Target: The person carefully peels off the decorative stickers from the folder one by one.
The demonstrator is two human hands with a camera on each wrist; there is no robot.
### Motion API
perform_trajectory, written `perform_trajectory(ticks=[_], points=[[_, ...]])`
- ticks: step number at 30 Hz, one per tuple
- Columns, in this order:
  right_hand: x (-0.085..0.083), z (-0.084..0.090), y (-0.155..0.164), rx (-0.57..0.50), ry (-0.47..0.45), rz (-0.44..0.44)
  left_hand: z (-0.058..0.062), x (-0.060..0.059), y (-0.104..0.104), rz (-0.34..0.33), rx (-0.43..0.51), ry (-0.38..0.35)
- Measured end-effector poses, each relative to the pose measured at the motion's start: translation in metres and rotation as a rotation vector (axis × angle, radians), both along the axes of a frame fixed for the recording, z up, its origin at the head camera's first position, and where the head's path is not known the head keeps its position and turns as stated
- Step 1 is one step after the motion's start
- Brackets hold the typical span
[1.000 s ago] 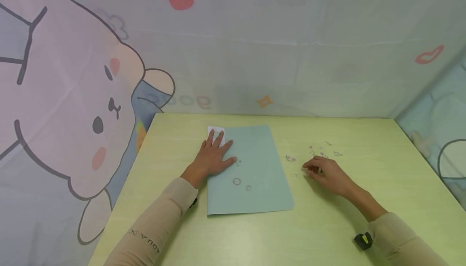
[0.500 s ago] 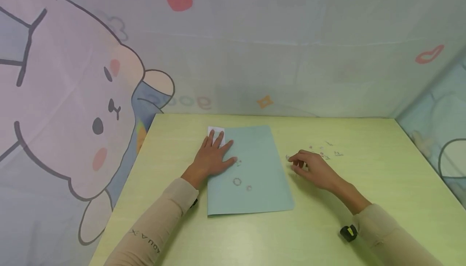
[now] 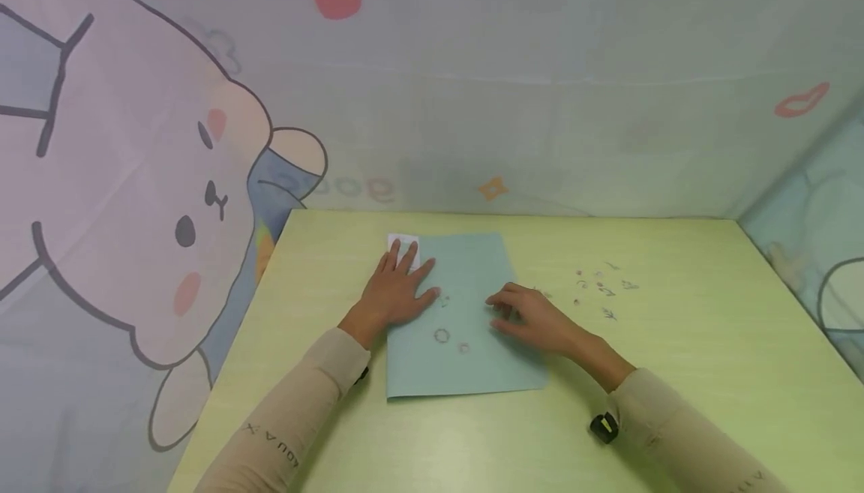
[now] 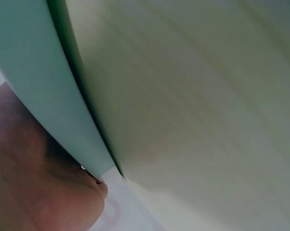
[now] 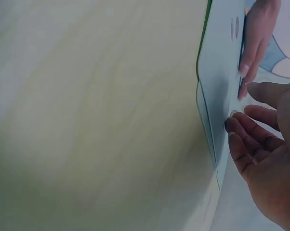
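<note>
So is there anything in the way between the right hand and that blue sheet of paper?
Nothing visible. The right hand is already over the right part of the blue sheet, fingertips at its surface. The left hand lies flat on the sheet's left side, apart from it. The small stickers lie off to the right.

Looks like a home craft corner or kid's room: pale green counter (image 3: 472, 440) boxed in by cartoon bear fabric sheets (image 3: 155, 178) with hearts, stars. No lab or shop gear visible.
</note>
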State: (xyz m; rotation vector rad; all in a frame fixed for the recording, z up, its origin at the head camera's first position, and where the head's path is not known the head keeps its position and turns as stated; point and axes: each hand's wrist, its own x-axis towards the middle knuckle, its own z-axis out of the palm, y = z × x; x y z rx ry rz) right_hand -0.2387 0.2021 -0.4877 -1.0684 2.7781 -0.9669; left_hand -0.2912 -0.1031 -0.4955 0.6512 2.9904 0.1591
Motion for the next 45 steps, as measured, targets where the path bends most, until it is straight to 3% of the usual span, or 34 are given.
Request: perform_trajectory(ticks=[10,21,34,45], points=[[-0.016,-0.008,-0.033,-0.018,0.014,0.060,0.003,0.000,0.000,-0.019,-0.035,0.004],[-0.029,-0.009,-0.063,0.008,0.044,0.065,0.004,0.002,0.003,-0.006,-0.043,0.015],[-0.042,-0.008,-0.073,0.058,0.108,0.046,0.004,0.001,0.004,-0.006,-0.009,0.026],[-0.042,-0.010,-0.076,0.063,0.075,0.042,-0.001,-0.001,0.002,-0.005,-0.001,0.015]])
